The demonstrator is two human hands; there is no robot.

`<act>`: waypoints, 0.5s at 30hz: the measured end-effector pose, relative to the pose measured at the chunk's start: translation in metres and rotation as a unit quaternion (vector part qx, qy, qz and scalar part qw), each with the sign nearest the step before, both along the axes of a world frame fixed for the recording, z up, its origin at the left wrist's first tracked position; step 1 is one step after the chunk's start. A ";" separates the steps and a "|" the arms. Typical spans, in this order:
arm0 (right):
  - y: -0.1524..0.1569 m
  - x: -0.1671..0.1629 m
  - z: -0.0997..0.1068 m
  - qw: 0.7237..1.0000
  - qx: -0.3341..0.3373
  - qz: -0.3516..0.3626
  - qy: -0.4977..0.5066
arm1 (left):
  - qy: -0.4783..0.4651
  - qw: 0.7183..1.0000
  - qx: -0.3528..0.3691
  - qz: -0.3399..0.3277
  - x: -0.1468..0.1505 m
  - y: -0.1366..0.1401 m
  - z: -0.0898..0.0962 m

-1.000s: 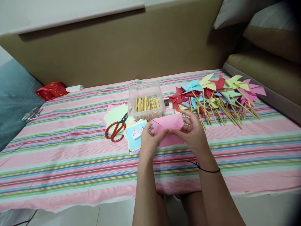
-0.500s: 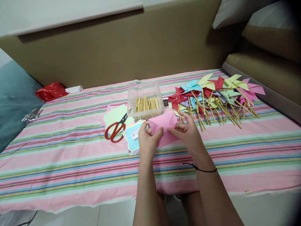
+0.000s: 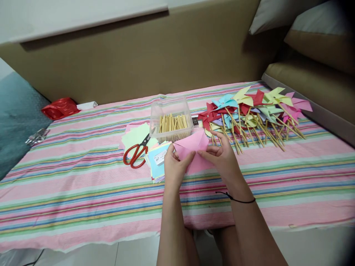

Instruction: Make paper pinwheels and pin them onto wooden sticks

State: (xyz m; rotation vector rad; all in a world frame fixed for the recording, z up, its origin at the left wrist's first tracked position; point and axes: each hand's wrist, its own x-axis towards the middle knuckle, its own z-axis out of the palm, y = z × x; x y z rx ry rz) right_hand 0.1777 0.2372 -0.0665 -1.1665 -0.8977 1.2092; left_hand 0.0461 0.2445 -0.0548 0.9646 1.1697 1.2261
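Observation:
Between my two hands is a pink paper sheet point(image 3: 195, 146) with cut slits, its corners standing apart. My left hand point(image 3: 176, 166) pinches its left side, the thumb lying on the paper. My right hand point(image 3: 220, 153) grips the right side, thumb on the face and index finger raised along the edge. Just left of my left hand lies a stack of coloured paper point(image 3: 158, 168) with a small white box point(image 3: 160, 158) on top. Red-handled scissors point(image 3: 136, 153) rest beside it, partly on pale green paper sheets point(image 3: 135, 136).
Beyond my hands stands a clear plastic box point(image 3: 170, 105) of wooden sticks point(image 3: 173, 123). A pile of paper pinwheels point(image 3: 249, 111) on sticks lies to the right. A red plastic bag point(image 3: 60, 108) is at the far left. A striped cloth point(image 3: 97, 192) covers the surface.
My left thumb has shifted slightly right and up on the pink paper, nearer my right thumb. The other things stay where they were.

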 end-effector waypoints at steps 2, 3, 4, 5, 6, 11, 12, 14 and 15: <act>0.000 0.000 0.000 1.000 0.002 0.005 -0.003 | 0.000 1.000 -0.006 -0.010 -0.002 0.001 -0.002; 0.000 0.000 0.000 1.000 0.002 0.007 -0.004 | -0.001 1.000 -0.007 -0.014 -0.003 0.002 -0.003; 0.000 0.000 0.001 1.000 0.003 0.010 -0.005 | -0.002 1.000 -0.005 -0.017 -0.004 0.002 -0.005; -0.001 0.000 0.001 1.000 0.004 0.013 -0.008 | -0.004 1.000 -0.004 -0.018 -0.005 0.003 -0.006; -0.001 0.000 0.001 1.000 0.004 0.016 -0.013 | -0.004 1.000 -0.002 -0.020 -0.006 0.003 -0.007; -0.002 0.003 0.001 0.999 -0.005 0.031 -0.024 | 0.007 1.000 -0.005 -0.024 -0.007 0.001 -0.007; -0.002 0.004 0.001 0.999 -0.007 0.034 -0.021 | 0.009 1.000 -0.004 -0.023 -0.006 0.001 -0.006; -0.002 0.005 0.001 0.999 -0.010 0.041 -0.015 | 0.012 1.000 -0.003 -0.019 -0.006 0.000 -0.003; -0.002 0.006 0.000 0.999 -0.010 0.043 -0.013 | 0.013 1.000 -0.004 -0.018 -0.005 0.000 -0.003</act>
